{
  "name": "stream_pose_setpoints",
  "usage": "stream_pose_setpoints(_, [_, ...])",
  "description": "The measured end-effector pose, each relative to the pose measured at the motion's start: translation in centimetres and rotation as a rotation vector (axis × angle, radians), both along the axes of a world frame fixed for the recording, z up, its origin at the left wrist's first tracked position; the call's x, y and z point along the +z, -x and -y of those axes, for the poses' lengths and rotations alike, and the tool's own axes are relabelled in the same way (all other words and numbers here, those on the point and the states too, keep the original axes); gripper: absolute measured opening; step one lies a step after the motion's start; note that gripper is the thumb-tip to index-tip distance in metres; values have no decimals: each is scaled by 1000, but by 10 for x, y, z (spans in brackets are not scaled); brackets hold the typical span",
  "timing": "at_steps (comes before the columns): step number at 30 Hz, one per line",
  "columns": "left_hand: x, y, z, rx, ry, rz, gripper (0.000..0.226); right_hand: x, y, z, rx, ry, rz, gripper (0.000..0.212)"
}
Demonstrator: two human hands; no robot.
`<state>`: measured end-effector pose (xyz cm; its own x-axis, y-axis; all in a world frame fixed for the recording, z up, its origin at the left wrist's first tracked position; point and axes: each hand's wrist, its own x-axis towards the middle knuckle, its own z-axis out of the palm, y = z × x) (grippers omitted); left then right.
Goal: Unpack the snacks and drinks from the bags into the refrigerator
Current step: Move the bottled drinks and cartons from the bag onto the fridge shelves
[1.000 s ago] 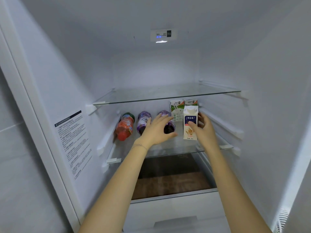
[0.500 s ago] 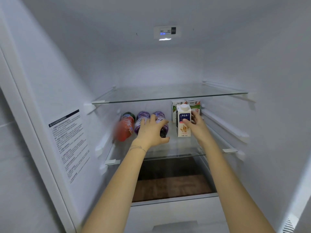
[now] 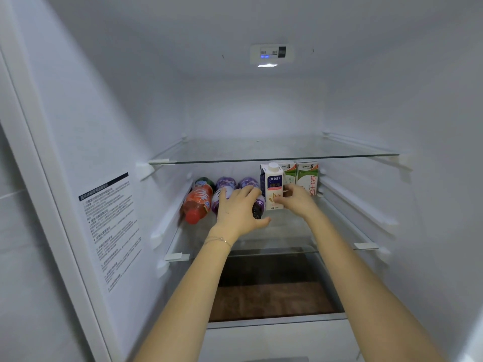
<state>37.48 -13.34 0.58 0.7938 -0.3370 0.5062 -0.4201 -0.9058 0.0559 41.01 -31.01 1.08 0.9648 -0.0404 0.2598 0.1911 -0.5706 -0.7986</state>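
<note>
**Both arms reach into the refrigerator (image 3: 78, 100), hands on the drinks on its lower glass shelf (image 3: 287, 232).**

The left wrist, nearest, wears a thin bracelet (image 3: 218, 240). The left hand (image 3: 239, 207) lies palm down, fingers spread across the two purple bottles (image 3: 222, 190), thumb jutting right, clasping nothing. The right hand (image 3: 298, 203) pinches the capped carton (image 3: 271, 186) low on its right side, thumb in front and fingers behind. This carton stands upright right of the shelf's centre, just beside the right purple bottle. Three bottles lie on their sides over the shelf's left half, caps toward its front edge: one orange bottle (image 3: 197, 202) by the left edge and the two purple ones. Behind the capped carton, two green-and-white cartons (image 3: 308, 178) stand at the back right corner. An upper glass shelf (image 3: 274, 150) spans above.
</note>
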Motion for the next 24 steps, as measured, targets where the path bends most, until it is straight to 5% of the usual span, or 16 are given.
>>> stream_pose_setpoints(15, [14, -1, -18, -91, -16, -233, 95, 5, -27, -1, -91, 168, 46, 33])
stream_pose_setpoints(24, [15, 1, -15, -106, 74, -181, 88, 4, -31, -3, -68, 168, 70, 30])
